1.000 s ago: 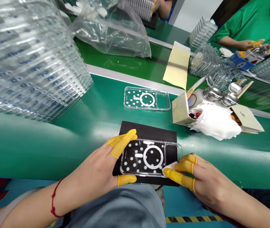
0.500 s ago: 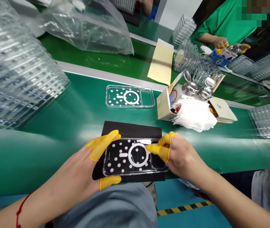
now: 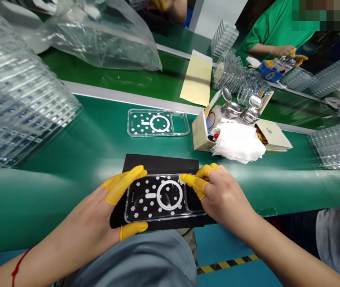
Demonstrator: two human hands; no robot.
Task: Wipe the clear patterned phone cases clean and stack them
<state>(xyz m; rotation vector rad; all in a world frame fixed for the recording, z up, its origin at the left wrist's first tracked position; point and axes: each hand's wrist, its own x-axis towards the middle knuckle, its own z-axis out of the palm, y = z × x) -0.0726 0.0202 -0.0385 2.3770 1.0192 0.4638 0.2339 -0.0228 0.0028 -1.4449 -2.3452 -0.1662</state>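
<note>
A clear phone case [image 3: 141, 203] with white flowers and a white ring lies on a black mat [image 3: 160, 162] at the table's front edge. My left hand [image 3: 107, 207], in yellow finger cots, grips its left end, fingers along the far edge and thumb at the near edge. Yellow cots also cover fingers of my right hand [image 3: 217, 189], which is closed in a pinch over the case's upper right part, beside the ring. Something small and white shows under its fingertip; I cannot make out what. A second, similar clear case [image 3: 159, 133] lies farther back on the green table.
Stacked clear cases [image 3: 23, 91] rise at left. Behind them lies a plastic bag [image 3: 107, 40]. Right of the second case stands a box [image 3: 201, 133] with white cloths [image 3: 238, 141] and metal-topped bottles [image 3: 232, 108]. A co-worker in green [image 3: 277, 32] sits across.
My right fingertips have shifted slightly up the case, away from the ring's right side to its upper right. My left hand keeps its grip. The whole view has moved a little.
</note>
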